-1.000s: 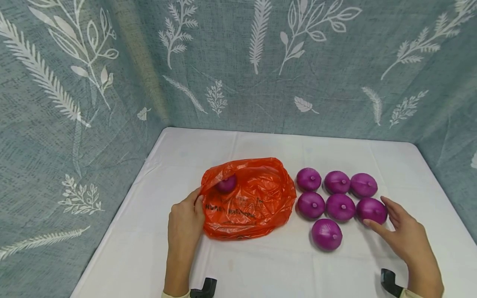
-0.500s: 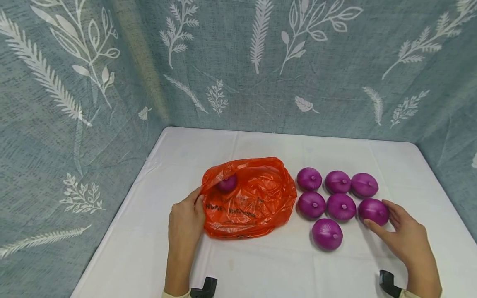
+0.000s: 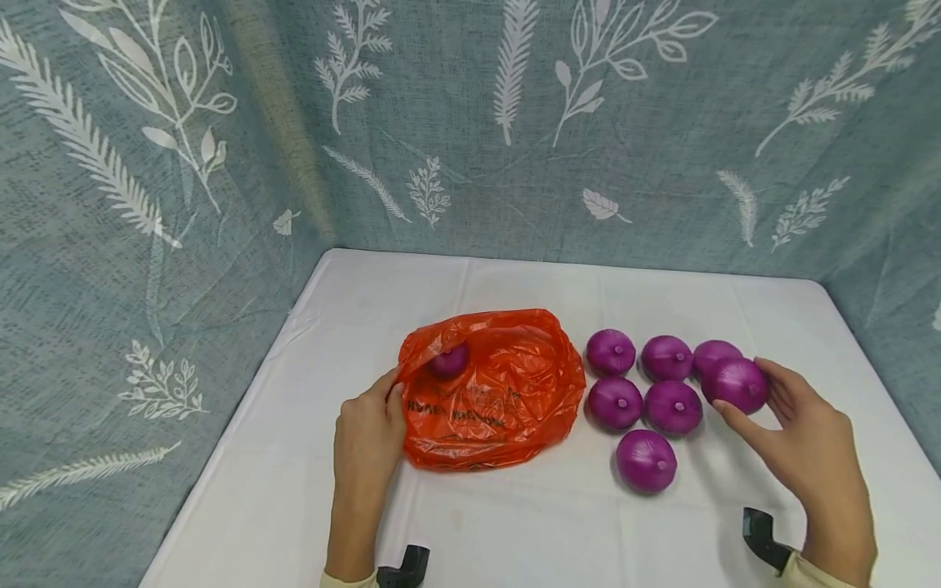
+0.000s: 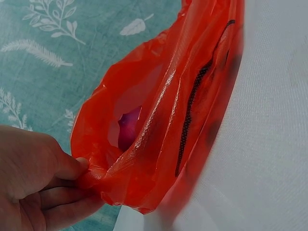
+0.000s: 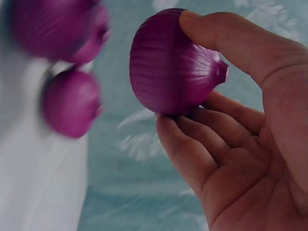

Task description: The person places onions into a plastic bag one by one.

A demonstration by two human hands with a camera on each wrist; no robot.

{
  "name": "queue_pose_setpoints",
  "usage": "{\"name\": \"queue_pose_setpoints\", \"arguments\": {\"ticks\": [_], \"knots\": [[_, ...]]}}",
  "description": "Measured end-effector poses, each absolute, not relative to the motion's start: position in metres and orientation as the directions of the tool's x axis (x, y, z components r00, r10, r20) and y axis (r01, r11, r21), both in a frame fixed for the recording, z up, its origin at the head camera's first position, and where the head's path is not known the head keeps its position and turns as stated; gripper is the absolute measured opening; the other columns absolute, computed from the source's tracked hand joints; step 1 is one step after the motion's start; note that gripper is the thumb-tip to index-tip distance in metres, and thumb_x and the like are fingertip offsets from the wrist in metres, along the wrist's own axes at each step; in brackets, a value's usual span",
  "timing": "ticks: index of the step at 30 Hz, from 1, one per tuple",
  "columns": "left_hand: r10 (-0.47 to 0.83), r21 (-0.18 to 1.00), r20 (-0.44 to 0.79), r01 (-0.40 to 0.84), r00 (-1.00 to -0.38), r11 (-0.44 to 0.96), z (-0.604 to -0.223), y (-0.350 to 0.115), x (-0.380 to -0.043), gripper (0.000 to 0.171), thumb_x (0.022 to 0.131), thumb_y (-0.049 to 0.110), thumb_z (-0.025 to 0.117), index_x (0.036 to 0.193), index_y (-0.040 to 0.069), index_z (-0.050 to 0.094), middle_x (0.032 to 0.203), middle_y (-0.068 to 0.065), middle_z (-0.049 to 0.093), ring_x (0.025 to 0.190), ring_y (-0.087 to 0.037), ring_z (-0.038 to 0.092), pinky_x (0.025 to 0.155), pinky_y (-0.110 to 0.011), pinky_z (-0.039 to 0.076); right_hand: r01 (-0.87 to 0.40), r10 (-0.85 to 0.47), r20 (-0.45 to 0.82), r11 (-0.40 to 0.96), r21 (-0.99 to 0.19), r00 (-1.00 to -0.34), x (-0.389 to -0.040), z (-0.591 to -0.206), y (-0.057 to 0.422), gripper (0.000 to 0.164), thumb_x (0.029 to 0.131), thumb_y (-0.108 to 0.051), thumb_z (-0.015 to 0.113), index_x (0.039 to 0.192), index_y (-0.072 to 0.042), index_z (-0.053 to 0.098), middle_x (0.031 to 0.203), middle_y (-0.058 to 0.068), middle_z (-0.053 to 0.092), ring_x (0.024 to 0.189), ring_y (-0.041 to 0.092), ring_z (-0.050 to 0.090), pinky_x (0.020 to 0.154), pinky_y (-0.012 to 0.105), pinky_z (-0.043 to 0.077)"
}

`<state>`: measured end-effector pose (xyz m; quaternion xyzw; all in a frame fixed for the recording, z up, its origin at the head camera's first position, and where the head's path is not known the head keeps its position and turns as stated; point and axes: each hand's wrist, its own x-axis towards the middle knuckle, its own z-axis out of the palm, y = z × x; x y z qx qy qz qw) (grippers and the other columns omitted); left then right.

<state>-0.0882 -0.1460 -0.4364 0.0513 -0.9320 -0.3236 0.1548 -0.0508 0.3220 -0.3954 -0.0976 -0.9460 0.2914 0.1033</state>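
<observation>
An orange-red plastic bag lies on the table with its mouth spread. My left hand pinches the bag's left rim between thumb and fingers, as the left wrist view also shows. Inside the bag sits one purple onion, partly covered by the plastic. My right hand grips another purple onion between thumb and fingertips, raised off the table. In the head view that held onion partly hides an onion behind it.
Several more purple onions stand on the white-covered table right of the bag, one onion nearer the front. A teal leaf-patterned curtain hangs behind and at the sides.
My right hand has lifted its onion from the table, moving it up and slightly away from me. My left hand keeps its pinch on the bag's rim.
</observation>
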Motion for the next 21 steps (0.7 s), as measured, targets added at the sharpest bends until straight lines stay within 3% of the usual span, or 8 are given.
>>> {"name": "queue_pose_setpoints", "arguments": {"ticks": [1, 4, 5, 8, 16, 21], "knots": [[-0.197, 0.621, 0.254, 0.004, -0.947, 0.784, -0.436, -0.146, -0.088, 0.033, 0.105, 0.012, 0.064, 0.136, 0.001, 0.07, 0.119, -0.026, 0.075, 0.077, -0.033, 0.073, 0.065, -0.045, 0.06, 0.111, 0.238, 0.149, 0.81, -0.576, -0.96, -0.052, -0.39, 0.317, 0.091, 0.089, -0.044, 0.086, 0.158, -0.002, 0.045, 0.147, 0.034, 0.055, 0.131, 0.052, 0.056, 0.112, 0.032, 0.046], [-0.199, 0.622, 0.251, 0.001, -0.947, 0.783, -0.436, -0.146, -0.088, 0.034, 0.105, 0.012, 0.064, 0.136, 0.001, 0.07, 0.12, -0.026, 0.074, 0.078, -0.033, 0.073, 0.067, -0.045, 0.06, 0.065, 0.206, 0.174, 0.803, -0.592, -0.963, -0.058, -0.376, 0.303, 0.09, 0.088, -0.043, 0.087, 0.159, -0.005, 0.046, 0.148, 0.032, 0.055, 0.132, 0.051, 0.057, 0.11, 0.029, 0.046], [-0.199, 0.623, 0.25, 0.0, -0.948, 0.782, -0.436, -0.146, -0.088, 0.034, 0.105, 0.012, 0.064, 0.136, 0.001, 0.07, 0.12, -0.026, 0.074, 0.079, -0.033, 0.073, 0.067, -0.045, 0.06, 0.051, 0.194, 0.178, 0.8, -0.598, -0.965, -0.061, -0.372, 0.299, 0.09, 0.088, -0.043, 0.087, 0.159, -0.006, 0.046, 0.148, 0.031, 0.055, 0.132, 0.05, 0.057, 0.109, 0.03, 0.047], [-0.196, 0.624, 0.245, 0.0, -0.949, 0.781, -0.435, -0.146, -0.088, 0.034, 0.106, 0.012, 0.064, 0.136, 0.0, 0.07, 0.121, -0.026, 0.074, 0.082, -0.035, 0.075, 0.071, -0.048, 0.062, 0.008, 0.153, 0.184, 0.788, -0.615, -0.971, -0.067, -0.362, 0.284, 0.09, 0.089, -0.042, 0.087, 0.16, -0.006, 0.045, 0.15, 0.031, 0.054, 0.133, 0.051, 0.056, 0.102, 0.06, 0.046], [-0.203, 0.627, 0.237, -0.01, -0.95, 0.779, -0.434, -0.146, -0.087, 0.034, 0.105, 0.012, 0.064, 0.137, 0.001, 0.07, 0.12, -0.025, 0.074, 0.074, -0.031, 0.07, 0.065, -0.043, 0.059, -0.142, 0.026, 0.245, 0.753, -0.643, -0.969, -0.086, -0.344, 0.24, 0.083, 0.088, -0.033, 0.089, 0.156, -0.006, 0.05, 0.147, 0.024, 0.061, 0.131, 0.045, 0.061, 0.102, 0.057, 0.05], [-0.198, 0.63, 0.249, 0.003, -0.948, 0.776, -0.435, -0.146, -0.087, 0.033, 0.105, 0.011, 0.064, 0.136, 0.001, 0.07, 0.12, -0.025, 0.074, 0.076, -0.031, 0.071, 0.066, -0.045, 0.06, -0.199, -0.04, 0.252, 0.735, -0.649, -0.967, -0.099, -0.34, 0.217, 0.08, 0.088, -0.027, 0.09, 0.155, -0.006, 0.051, 0.146, 0.022, 0.062, 0.132, 0.044, 0.061, 0.105, 0.062, 0.049]]}}
